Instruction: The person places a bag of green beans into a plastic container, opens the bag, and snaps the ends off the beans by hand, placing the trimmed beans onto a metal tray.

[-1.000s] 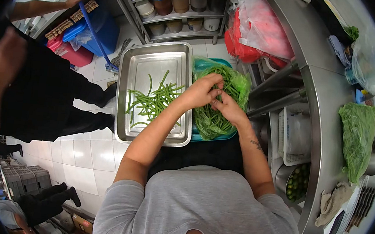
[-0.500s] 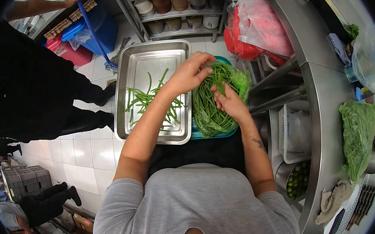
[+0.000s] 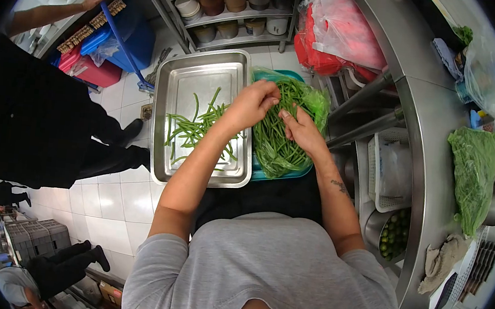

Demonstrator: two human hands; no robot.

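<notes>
Long green beans [image 3: 276,136] fill an opened clear plastic bag [image 3: 279,166] on a teal tray [image 3: 307,173] at my lap. My left hand [image 3: 255,103] is over the heap's left side, thumb and fingers pinched together; what lies between them is too small to make out. Close beside it, my right hand [image 3: 304,131] is closed on green beans, its thumb toward the left fingertips. To the left stands a deep steel pan [image 3: 204,73], with loose green beans [image 3: 202,126] scattered over its bottom. My left forearm crosses the pan's right side and hides part of it.
A steel counter [image 3: 420,129] runs along my right, carrying a bag of leafy greens [image 3: 472,176] and a cloth [image 3: 442,262]. A shelf with tubs [image 3: 232,1] stands ahead. At left, a person in black [image 3: 31,110] holds a blue pole [image 3: 114,25].
My left hand has drawn down slightly, and its spread fingers have closed into a pinch near my right hand. The person in black has shifted a foot.
</notes>
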